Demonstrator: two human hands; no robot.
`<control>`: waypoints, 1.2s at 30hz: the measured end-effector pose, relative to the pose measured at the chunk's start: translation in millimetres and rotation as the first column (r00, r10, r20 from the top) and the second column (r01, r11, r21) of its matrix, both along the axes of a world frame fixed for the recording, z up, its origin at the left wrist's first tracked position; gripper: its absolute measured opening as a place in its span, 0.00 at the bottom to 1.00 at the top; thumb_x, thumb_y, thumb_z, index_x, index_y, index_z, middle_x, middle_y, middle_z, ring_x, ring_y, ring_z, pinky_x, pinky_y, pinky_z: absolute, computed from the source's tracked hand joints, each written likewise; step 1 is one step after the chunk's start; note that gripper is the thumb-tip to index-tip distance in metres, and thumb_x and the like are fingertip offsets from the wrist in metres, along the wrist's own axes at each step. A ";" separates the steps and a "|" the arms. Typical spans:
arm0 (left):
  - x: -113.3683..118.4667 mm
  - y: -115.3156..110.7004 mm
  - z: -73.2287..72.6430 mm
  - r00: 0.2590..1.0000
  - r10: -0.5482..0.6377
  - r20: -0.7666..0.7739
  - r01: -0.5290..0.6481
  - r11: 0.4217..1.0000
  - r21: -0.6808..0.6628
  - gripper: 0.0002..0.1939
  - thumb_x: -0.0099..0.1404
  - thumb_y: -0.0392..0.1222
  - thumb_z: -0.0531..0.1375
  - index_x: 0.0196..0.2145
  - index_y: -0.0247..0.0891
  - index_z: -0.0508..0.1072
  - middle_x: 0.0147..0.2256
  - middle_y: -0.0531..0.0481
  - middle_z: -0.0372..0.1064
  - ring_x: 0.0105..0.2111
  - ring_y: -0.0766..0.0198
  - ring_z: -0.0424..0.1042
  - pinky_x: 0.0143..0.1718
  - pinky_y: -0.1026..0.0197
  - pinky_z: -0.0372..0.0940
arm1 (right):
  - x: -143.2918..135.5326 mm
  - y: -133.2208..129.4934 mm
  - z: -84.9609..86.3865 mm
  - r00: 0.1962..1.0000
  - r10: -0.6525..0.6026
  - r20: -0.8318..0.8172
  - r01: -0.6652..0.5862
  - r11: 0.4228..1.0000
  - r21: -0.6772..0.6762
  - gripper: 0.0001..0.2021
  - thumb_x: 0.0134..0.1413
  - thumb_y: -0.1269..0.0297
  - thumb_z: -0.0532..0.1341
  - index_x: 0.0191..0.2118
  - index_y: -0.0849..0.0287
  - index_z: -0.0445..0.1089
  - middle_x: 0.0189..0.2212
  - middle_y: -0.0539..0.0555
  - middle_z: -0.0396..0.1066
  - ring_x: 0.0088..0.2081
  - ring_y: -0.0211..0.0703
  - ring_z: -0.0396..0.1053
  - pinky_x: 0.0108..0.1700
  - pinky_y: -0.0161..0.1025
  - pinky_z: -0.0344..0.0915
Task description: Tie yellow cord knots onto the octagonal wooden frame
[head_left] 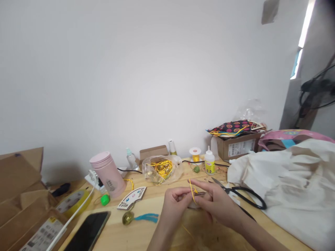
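Observation:
My left hand is closed in a pinch at the front of the table, holding a thin yellow cord. Close beside it, my right hand also grips the cord, its index finger stretched along the upper strand. A small knotted bit of yellow shows between the fingertips, with something dark and narrow behind it that I cannot make out. To the left lie a fan-shaped charm and a brass bell with a blue tassel.
Black-handled scissors lie right of my right hand, near white cloth. Behind stand a glue bottle, a cord spool and a plastic bag of yellow cord. A pink tumbler, phone and cardboard box occupy the left.

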State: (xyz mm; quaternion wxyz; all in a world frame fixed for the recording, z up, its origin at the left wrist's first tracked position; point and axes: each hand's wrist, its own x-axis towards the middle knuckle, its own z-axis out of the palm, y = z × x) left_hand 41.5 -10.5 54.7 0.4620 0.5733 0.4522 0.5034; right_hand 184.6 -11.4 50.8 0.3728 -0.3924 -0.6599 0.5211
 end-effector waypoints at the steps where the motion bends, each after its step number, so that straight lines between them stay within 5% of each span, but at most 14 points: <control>1: 0.2 -1.0 0.3 1.000 -0.020 0.017 0.020 1.000 -0.011 0.06 0.46 0.38 0.61 0.24 0.34 0.76 0.23 0.47 0.73 0.24 0.63 0.68 0.25 0.66 0.62 | -1.6 0.1 -1.9 0.997 -0.038 0.070 0.031 0.995 0.091 0.23 0.47 0.66 0.54 0.52 0.60 0.56 0.08 0.42 0.57 0.11 0.32 0.51 0.15 0.27 0.44; 5: 2.6 -3.2 2.0 0.995 -0.089 0.053 0.090 0.996 -0.021 0.08 0.49 0.41 0.59 0.22 0.33 0.75 0.20 0.49 0.71 0.21 0.65 0.66 0.23 0.67 0.60 | -4.0 0.3 -6.9 0.937 -0.223 0.270 0.062 0.864 0.500 0.13 0.47 0.67 0.53 0.41 0.57 0.67 0.10 0.44 0.57 0.13 0.34 0.53 0.16 0.30 0.43; 9: 4.3 -2.3 4.4 0.997 -0.074 0.002 0.074 0.997 -0.020 0.09 0.49 0.42 0.60 0.20 0.33 0.74 0.18 0.50 0.69 0.21 0.67 0.65 0.24 0.67 0.59 | -1.3 0.4 -7.5 0.839 -0.403 0.366 0.067 0.744 0.665 0.11 0.50 0.64 0.52 0.38 0.56 0.68 0.14 0.49 0.66 0.16 0.39 0.61 0.19 0.33 0.47; 14: 1.1 1.0 4.2 0.999 -0.036 0.004 0.036 0.995 -0.089 0.11 0.46 0.45 0.62 0.19 0.33 0.71 0.14 0.55 0.64 0.14 0.73 0.58 0.16 0.71 0.51 | 3.5 0.8 -3.9 0.762 -0.479 0.436 0.057 0.720 0.692 0.08 0.50 0.63 0.53 0.28 0.54 0.70 0.19 0.50 0.70 0.20 0.41 0.65 0.22 0.33 0.49; 23: -2.0 5.0 3.8 0.996 0.022 0.085 -0.006 0.983 -0.186 0.15 0.39 0.48 0.65 0.19 0.32 0.71 0.16 0.50 0.70 0.11 0.76 0.53 0.13 0.71 0.43 | 4.3 3.7 0.7 0.831 -0.455 0.320 0.065 0.650 0.757 0.08 0.50 0.67 0.54 0.25 0.57 0.68 0.22 0.51 0.66 0.26 0.39 0.62 0.26 0.32 0.51; 36: -1.2 8.9 -5.2 0.967 0.103 0.233 -0.054 0.976 -0.209 0.15 0.37 0.44 0.67 0.20 0.32 0.69 0.10 0.59 0.59 0.10 0.79 0.47 0.12 0.72 0.39 | 5.3 5.9 -2.4 0.849 -0.425 0.313 0.045 0.649 0.759 0.07 0.50 0.68 0.54 0.26 0.57 0.68 0.23 0.51 0.64 0.27 0.39 0.61 0.28 0.33 0.53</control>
